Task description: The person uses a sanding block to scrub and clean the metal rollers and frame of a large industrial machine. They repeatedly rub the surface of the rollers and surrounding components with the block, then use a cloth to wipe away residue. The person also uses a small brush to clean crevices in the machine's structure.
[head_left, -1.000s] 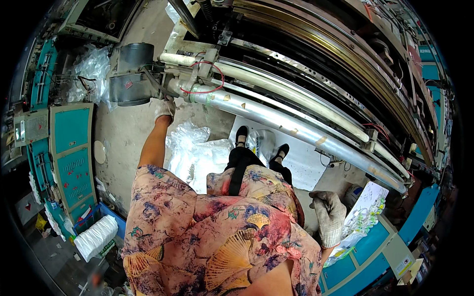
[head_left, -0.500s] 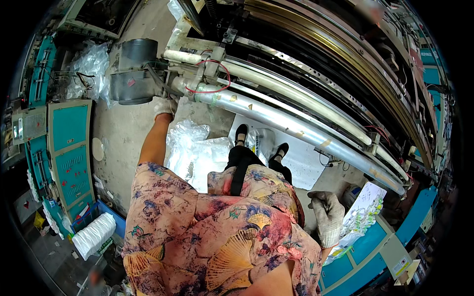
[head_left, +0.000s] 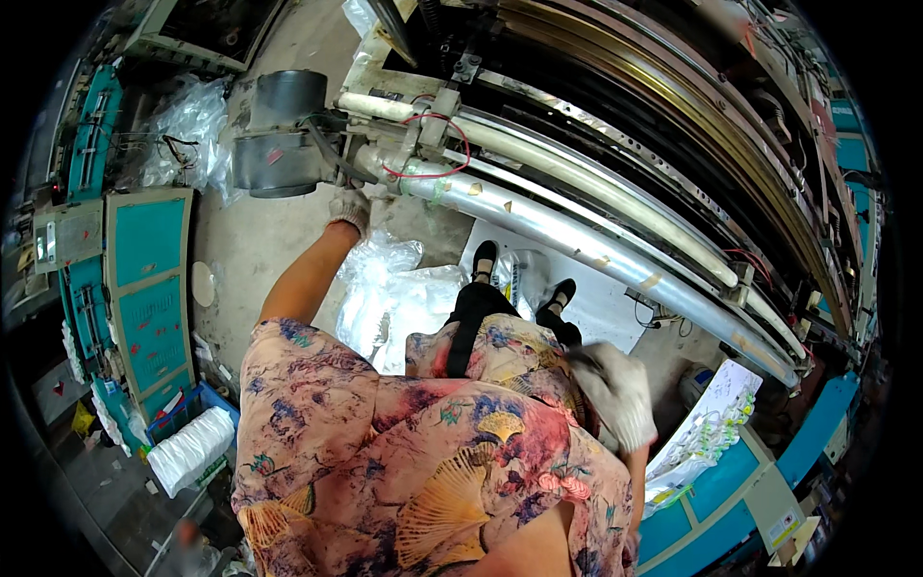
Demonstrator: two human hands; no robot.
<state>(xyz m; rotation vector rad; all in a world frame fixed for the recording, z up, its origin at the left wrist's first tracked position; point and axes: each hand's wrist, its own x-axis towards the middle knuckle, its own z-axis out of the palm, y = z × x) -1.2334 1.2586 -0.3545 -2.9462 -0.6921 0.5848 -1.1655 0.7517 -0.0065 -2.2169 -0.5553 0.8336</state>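
My left hand (head_left: pixel 350 211), in a white knit glove, reaches out to the end of a long silver roller (head_left: pixel 519 218). It is just below a dark lever (head_left: pixel 341 156) at the machine's frame. Its fingers are turned away from view, so I cannot see whether it grips anything. My right hand (head_left: pixel 615 389), gloved too, is at my right side beside my patterned smock (head_left: pixel 461 462), smeared by motion. Its fingers cannot be made out. Crumpled clear plastic film (head_left: pixel 389 293) lies on the floor between my left arm and my feet.
A large machine with cream rollers (head_left: pixel 577 178) runs across the upper right. Black drums (head_left: pixel 276 163) stand at its left end. Teal cabinets (head_left: pixel 151 317) line the left, near a white bundle (head_left: pixel 190 452). A small table (head_left: pixel 697 433) with white-green packets stands at right.
The view has shifted, so the machine and floor appear slightly farther right. My right hand has moved in toward my smock and blurred. My left hand stays near the roller's end.
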